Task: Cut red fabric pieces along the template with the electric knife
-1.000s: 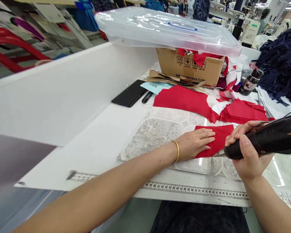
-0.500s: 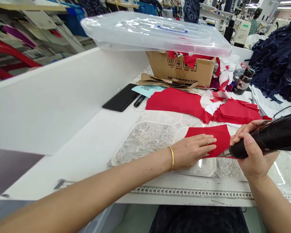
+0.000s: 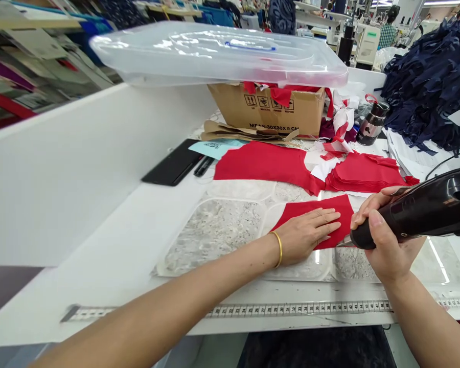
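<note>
A piece of red fabric (image 3: 291, 210) lies on the clear mat with a stone-like pattern in front of me. My left hand (image 3: 308, 232), a gold bangle at its wrist, rests flat on this fabric with the fingers stretched out. On the right, my right hand (image 3: 391, 245) is wrapped round the thick body of black electric scissors (image 3: 429, 204). Their pointed metal blade is at the fabric's near right edge, just beyond my left fingertips; whether it is cutting I cannot tell. Behind lie a larger red fabric piece (image 3: 260, 162) and a stack of red pieces (image 3: 364, 173).
A measuring tape (image 3: 268, 309) runs along the table's front edge. Farther back stand a cardboard box (image 3: 268, 110) under a clear plastic lid (image 3: 222, 56) and a dark bottle (image 3: 372, 124). Navy fabric strips (image 3: 429, 87) are heaped at right. A white partition (image 3: 61, 174) borders the left.
The view has shifted so the scene sits farther left. My left hand lies slightly farther right on the red fabric. My right hand still grips the electric scissors near the fabric's edge.
</note>
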The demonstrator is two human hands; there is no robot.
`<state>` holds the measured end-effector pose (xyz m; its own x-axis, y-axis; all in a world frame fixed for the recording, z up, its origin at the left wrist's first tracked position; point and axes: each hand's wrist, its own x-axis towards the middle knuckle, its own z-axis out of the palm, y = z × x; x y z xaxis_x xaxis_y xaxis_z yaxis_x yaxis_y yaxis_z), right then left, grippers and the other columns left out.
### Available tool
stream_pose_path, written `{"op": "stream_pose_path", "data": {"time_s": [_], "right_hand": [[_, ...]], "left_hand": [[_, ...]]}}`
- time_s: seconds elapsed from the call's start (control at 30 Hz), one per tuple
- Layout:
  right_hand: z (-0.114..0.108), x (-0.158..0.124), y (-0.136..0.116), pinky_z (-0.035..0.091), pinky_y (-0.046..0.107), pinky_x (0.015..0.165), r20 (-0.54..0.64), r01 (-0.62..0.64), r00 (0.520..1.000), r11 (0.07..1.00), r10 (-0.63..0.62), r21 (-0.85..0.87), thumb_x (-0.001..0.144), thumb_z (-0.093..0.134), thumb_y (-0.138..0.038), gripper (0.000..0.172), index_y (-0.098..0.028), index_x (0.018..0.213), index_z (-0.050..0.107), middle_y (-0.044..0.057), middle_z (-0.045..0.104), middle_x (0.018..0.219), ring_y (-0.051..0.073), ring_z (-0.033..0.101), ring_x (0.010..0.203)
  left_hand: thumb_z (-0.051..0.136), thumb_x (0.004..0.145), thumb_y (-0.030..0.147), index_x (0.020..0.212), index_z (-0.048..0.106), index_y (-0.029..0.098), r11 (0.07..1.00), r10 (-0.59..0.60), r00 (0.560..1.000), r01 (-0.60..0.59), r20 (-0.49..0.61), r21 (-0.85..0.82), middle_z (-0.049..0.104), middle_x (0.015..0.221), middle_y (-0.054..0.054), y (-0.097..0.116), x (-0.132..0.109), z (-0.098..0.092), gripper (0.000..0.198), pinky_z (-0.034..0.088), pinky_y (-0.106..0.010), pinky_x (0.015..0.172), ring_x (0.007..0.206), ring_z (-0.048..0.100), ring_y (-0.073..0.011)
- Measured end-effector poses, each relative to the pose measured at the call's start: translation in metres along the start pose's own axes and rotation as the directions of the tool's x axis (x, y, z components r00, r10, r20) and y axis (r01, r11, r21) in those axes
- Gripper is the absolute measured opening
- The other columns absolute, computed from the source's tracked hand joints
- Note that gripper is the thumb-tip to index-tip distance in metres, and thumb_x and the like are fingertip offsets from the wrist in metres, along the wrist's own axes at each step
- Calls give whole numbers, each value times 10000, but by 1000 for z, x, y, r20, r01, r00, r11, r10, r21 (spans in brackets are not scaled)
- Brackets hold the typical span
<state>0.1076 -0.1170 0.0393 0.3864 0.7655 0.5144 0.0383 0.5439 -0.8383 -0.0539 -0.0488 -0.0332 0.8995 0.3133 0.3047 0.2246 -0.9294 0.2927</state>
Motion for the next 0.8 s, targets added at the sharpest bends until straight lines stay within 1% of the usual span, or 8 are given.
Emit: {"op": "stream_pose_path", "data": {"time_s": [0.1,0.17,0.23,0.33,0.47,0.6,0.7,0.8], "right_hand": [[2,0,2,584,342,633,-16,10,1000,1000,-10,-13,796,679,-210,259,-257,1008,539,-52,573,712,141,583,594],[3,0,2,578,333,617,18,18,1000,1000,-17,-7,820,653,-197,193,-254,967,541,-51,570,707,136,580,584],[3,0,1,572,324,589,21,19,1000,1000,-19,-15,835,650,-212,164,-250,951,541,-49,564,698,137,577,572],[-1,0,-2,564,313,563,-19,16,1000,1000,-16,0,826,691,-243,232,-252,1004,542,-51,561,698,137,572,562],[-15,3,-6,526,284,525,22,11,1000,997,-12,78,833,694,-191,276,-248,1060,546,-52,588,703,134,578,559],[-28,7,-6,517,277,525,3,19,1000,997,-19,79,835,685,-157,269,-238,1055,553,-53,594,695,133,577,571],[-32,7,-6,518,274,532,-8,34,999,996,-33,77,834,681,-139,278,-242,1064,563,-54,597,701,132,581,578],[-32,7,-4,520,276,542,-48,42,998,997,-39,63,814,701,-148,293,-252,1058,575,-52,589,715,133,582,581]], "left_hand": [[438,975,87,1388,537,132,1000,-6,1000,6,5,-2,507,1523,-139,0,0,1,427,386,-457,1207,1460,417,-230],[446,958,74,1387,534,128,1000,-3,1000,3,13,4,507,1522,-143,-1,0,1,441,381,-460,1210,1459,420,-234],[456,933,54,1391,527,112,1000,6,1000,-6,19,7,504,1522,-154,0,0,-1,467,379,-463,1211,1457,422,-243],[457,932,55,1400,518,104,1000,7,1000,-7,20,5,511,1514,-162,3,2,-5,474,388,-458,1205,1454,426,-247],[424,983,96,1395,532,98,999,38,998,-39,58,7,525,1504,-154,10,10,-6,426,383,-454,1207,1451,429,-257],[448,971,87,1399,542,134,997,75,992,-76,102,6,490,1538,-132,12,21,-3,441,352,-435,1226,1464,410,-238],[443,976,93,1404,542,134,997,72,992,-73,100,4,494,1534,-136,10,24,1,442,352,-436,1227,1467,406,-240],[426,988,104,1411,535,168,999,46,995,-47,91,6,507,1528,-118,8,24,4,441,364,-451,1221,1466,407,-235]]}}
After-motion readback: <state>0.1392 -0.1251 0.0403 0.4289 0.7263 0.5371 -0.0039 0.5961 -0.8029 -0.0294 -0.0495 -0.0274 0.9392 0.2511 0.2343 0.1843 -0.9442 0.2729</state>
